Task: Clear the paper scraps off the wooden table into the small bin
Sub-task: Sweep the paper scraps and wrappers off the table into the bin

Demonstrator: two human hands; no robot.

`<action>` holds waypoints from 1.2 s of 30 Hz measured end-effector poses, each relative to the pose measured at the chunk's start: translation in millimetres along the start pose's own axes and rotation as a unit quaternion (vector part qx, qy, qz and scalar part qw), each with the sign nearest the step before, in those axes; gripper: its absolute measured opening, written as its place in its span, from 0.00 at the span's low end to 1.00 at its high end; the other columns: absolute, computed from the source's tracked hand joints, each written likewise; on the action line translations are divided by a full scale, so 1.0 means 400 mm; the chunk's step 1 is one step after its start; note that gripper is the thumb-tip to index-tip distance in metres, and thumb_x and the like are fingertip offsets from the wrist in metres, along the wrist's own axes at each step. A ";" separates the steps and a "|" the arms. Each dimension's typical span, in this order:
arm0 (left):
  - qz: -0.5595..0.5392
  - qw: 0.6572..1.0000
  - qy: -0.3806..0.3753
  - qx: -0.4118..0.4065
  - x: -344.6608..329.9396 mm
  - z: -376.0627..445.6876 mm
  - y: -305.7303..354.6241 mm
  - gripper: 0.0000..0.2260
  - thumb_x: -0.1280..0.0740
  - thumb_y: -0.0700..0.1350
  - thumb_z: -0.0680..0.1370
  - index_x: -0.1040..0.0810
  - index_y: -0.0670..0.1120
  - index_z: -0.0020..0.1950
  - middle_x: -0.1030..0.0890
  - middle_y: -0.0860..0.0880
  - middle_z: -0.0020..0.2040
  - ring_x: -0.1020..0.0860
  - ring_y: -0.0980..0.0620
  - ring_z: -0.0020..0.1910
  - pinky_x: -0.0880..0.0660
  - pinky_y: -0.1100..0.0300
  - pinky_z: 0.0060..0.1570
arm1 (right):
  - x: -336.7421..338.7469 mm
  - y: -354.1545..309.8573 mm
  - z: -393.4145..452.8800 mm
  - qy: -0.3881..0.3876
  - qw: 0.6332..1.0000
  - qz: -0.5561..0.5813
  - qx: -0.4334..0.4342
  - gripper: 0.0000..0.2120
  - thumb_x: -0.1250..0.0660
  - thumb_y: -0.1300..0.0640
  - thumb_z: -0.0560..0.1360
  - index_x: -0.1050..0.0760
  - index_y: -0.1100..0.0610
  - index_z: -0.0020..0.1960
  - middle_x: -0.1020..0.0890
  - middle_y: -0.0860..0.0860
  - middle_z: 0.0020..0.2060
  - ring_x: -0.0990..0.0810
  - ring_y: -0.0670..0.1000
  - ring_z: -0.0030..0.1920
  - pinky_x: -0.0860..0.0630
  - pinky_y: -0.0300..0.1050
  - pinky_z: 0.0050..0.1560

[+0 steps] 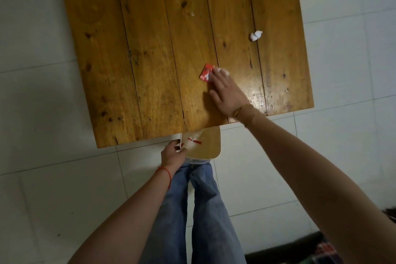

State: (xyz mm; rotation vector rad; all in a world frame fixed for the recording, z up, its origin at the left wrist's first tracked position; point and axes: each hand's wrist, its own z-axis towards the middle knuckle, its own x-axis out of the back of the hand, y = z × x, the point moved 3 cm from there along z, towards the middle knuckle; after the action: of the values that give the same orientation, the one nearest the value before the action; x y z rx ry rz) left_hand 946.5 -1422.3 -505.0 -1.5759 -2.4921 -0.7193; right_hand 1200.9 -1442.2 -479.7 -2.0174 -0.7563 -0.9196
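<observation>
Here, right hand [225, 90] flat on red scrap [206, 72] — left hand [172, 153] gripping bin [211, 152].

Left of the red wrapper [206, 72] the wooden table [120, 70] lies bare; right of it a white paper ball [255, 35] sits alone, planks open around

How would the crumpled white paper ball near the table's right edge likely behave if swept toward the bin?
The crumpled white paper ball looks small and loosely wadded, so probably very light. Its rounded, uneven shape may tumble erratically. The wooden table looks glossy, so it should slide easily.
</observation>
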 end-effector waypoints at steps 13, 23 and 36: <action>0.033 0.999 -0.026 -0.012 -0.007 -0.061 -0.006 0.13 0.33 0.54 0.74 0.22 0.50 0.55 0.18 0.49 0.49 0.21 0.52 0.44 0.27 0.61 0.43 | -0.249 -0.148 -0.394 -0.090 0.992 0.054 0.073 0.25 0.49 0.51 0.81 0.47 0.57 0.77 0.43 0.56 0.76 0.48 0.55 0.77 0.53 0.53 0.77; 0.057 0.998 -0.021 -0.012 0.039 -0.239 0.008 0.02 0.35 0.44 0.74 0.22 0.49 0.43 0.18 0.45 0.48 0.20 0.44 0.49 0.23 0.54 0.50 | -0.111 -0.143 -0.557 0.073 0.973 0.144 -0.164 0.24 0.45 0.48 0.80 0.39 0.53 0.74 0.34 0.52 0.73 0.39 0.54 0.74 0.49 0.44 0.73; 0.089 0.986 -0.047 -0.136 -0.076 -0.492 0.299 0.17 0.33 0.44 0.75 0.24 0.44 0.63 0.20 0.46 0.60 0.21 0.44 0.56 0.22 0.52 0.54 | 0.156 -0.018 -0.828 0.249 0.897 0.218 -0.292 0.22 0.44 0.49 0.80 0.36 0.53 0.72 0.31 0.53 0.71 0.38 0.54 0.73 0.39 0.53 0.73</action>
State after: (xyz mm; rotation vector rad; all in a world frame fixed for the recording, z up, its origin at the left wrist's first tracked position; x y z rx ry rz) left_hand 1034.1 -1492.8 -301.9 -1.9368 -2.3534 -1.0155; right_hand 1117.0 -1702.4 -282.3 -2.1556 0.2932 -1.4130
